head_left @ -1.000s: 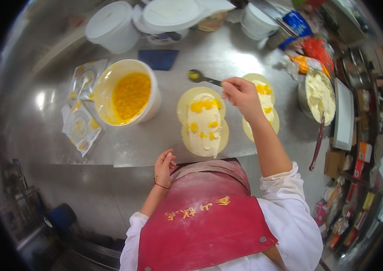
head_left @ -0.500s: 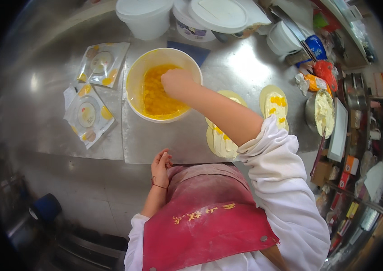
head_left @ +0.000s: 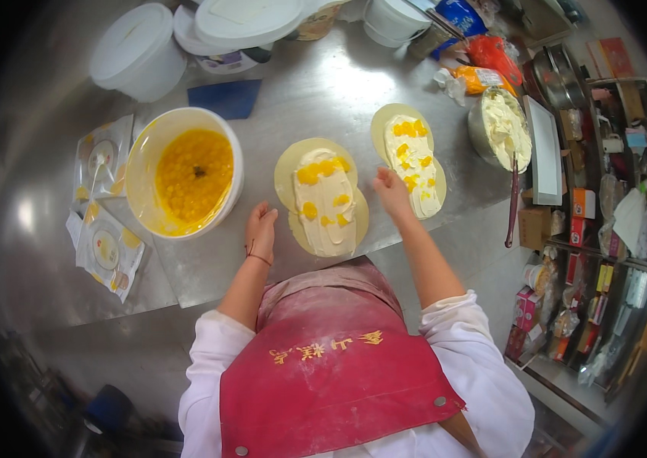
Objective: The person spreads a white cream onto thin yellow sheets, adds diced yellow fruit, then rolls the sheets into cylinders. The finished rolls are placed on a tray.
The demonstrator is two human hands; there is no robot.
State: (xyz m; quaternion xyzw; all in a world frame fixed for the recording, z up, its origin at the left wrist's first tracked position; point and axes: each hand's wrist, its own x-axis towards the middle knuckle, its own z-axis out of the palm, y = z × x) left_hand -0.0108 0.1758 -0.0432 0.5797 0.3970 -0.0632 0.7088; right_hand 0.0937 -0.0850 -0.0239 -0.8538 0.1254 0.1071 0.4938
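Two pairs of overlapping pale rounds, each spread with a strip of white cream and dotted with orange-yellow fruit pieces, lie on the steel table: a nearer pair point(head_left: 327, 206) and a farther right pair point(head_left: 413, 164). Between them is my right hand point(head_left: 392, 192), fingers curled together; anything inside them is hidden. My left hand point(head_left: 261, 231) hovers beside the nearer pair's left edge, its fingers loosely bent with nothing seen in them. To the left stands a white bowl point(head_left: 140, 164) of orange-yellow fruit pieces point(head_left: 194, 179) in syrup, with a small dark spot in the middle.
A metal bowl of cream point(head_left: 505, 130) with a dark-handled tool point(head_left: 513, 206) sits at right, by a white tray point(head_left: 545, 153). Lidded white tubs point(head_left: 136, 46) line the back, near a blue sheet point(head_left: 224, 99). Printed pouches point(head_left: 106, 248) lie far left; packed shelves point(head_left: 590, 229) stand right.
My right hand has left the fruit bowl and moved right to between the two cream-topped pairs. My left hand has come up beside the nearer pair. The whole view has shifted and turned.
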